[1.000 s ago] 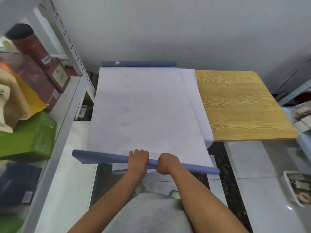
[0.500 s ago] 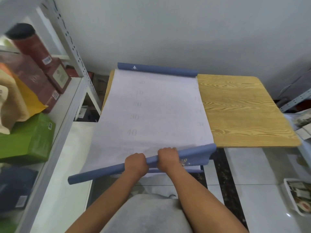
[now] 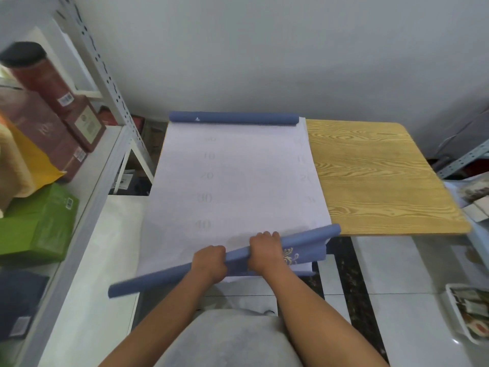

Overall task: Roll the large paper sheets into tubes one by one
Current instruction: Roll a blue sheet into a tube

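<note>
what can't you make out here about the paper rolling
Head view, the only one:
- Fingertips of the left hand and right hand: curled over the near blue roll, out of sight.
- How many sheets lie in the white paper: edges overlap, cannot count.
- Faint numbers along the paper's right edge: too pale to read.
- Near table edge: covered by paper and arms.

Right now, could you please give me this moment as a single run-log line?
step: rolling near end of paper sheet | left hand: grips blue roll | right hand: grips blue roll | far end: rolled | surface: wooden table
</note>
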